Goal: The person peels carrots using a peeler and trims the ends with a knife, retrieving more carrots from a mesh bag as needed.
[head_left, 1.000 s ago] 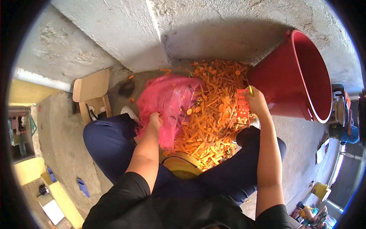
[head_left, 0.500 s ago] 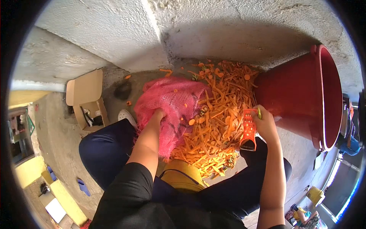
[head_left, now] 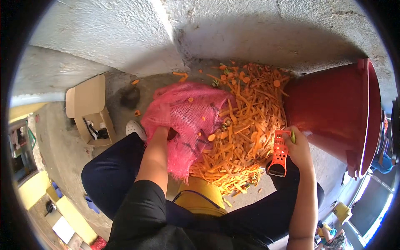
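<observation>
A pink mesh sack [head_left: 189, 110] lies crumpled on the floor before me. My left hand [head_left: 162, 118] reaches into its opening; the mesh covers the fingers, so their grip is hidden. My right hand [head_left: 299, 148] is closed around an orange-red hand grater [head_left: 279, 152] with round holes and a dark, wider lower end. A small green piece [head_left: 293, 135] sticks up by the right thumb; I cannot make out what it is. A large heap of carrot peels [head_left: 246, 121] lies between the sack and the grater, with a few round carrot slices among them.
A big dark-red tub [head_left: 333, 112] lies tilted at the right, beside the peels. Between my legs stands a yellow bucket [head_left: 202, 193]. An open cardboard box [head_left: 102, 129] sits at the left. Concrete walls [head_left: 233, 37] close off the far side. Another person [head_left: 333, 237] is at the lower right.
My left hand has shifted slightly left and farther into the sack, whose opening now shows a dark gap. The grater has moved a little right and down with my right hand.
</observation>
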Demonstrator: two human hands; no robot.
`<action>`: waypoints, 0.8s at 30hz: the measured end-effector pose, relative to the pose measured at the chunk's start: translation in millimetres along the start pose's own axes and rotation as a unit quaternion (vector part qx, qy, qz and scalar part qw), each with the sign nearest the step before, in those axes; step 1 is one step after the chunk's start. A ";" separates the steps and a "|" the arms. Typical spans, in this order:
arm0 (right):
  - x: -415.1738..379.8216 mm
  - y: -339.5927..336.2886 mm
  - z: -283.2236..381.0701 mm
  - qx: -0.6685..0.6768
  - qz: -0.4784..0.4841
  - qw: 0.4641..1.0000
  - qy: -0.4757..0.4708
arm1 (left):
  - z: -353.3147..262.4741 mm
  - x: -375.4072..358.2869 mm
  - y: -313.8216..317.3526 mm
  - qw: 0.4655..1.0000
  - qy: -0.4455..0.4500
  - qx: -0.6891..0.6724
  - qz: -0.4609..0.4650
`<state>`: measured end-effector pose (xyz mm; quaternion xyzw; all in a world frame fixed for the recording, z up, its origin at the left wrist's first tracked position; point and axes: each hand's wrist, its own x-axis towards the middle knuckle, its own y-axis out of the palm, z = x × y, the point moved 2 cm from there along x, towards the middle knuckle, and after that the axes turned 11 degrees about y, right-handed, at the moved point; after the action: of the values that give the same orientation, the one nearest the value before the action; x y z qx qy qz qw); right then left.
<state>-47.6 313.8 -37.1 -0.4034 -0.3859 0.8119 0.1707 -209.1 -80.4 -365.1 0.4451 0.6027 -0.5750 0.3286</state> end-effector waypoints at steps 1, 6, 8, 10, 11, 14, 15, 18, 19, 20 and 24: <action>0.1 0.6 0.5 -0.003 0.000 1.000 0.000 | 3.1 -0.1 -0.7 1.000 -0.002 0.002 0.002; 2.5 3.1 -2.3 0.001 0.016 1.000 0.008 | 17.9 -1.3 -4.1 1.000 -0.013 0.008 0.010; 1.3 4.3 -0.7 0.015 0.020 1.000 0.012 | 22.8 -1.2 -7.5 1.000 -0.016 0.013 0.009; 1.4 3.7 0.8 0.016 0.021 1.000 0.015 | 23.5 -1.1 -14.4 1.000 -0.014 0.017 0.006; 1.1 3.5 1.8 0.011 0.024 1.000 0.017 | 25.3 -1.6 -19.5 1.000 -0.016 0.020 0.005; 0.6 4.1 1.4 -0.001 0.029 0.999 0.025 | 30.8 -3.1 -27.1 0.999 -0.018 0.026 0.001; 0.9 3.9 0.4 -0.005 0.029 0.999 0.028 | 32.0 -5.0 -28.9 0.999 -0.018 0.027 0.001; 0.6 5.5 -4.4 0.024 0.023 0.999 0.013 | 31.0 -10.4 -28.7 0.999 -0.014 0.033 -0.001; -0.5 4.1 -4.0 0.011 0.024 1.000 0.014 | 28.7 -12.8 -27.6 0.999 -0.011 0.036 -0.002; -0.5 2.1 -2.6 -0.002 0.024 1.000 0.013 | 26.3 -16.0 -27.6 0.999 -0.006 0.037 -0.003; -3.0 -3.3 0.9 0.001 0.017 1.000 0.013 | 3.2 -32.2 -16.4 0.999 0.017 0.049 -0.005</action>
<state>-46.6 313.8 -32.6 -0.4206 -0.3754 0.8098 0.1624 -212.0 -87.8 -329.7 0.4674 0.5815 -0.5977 0.2935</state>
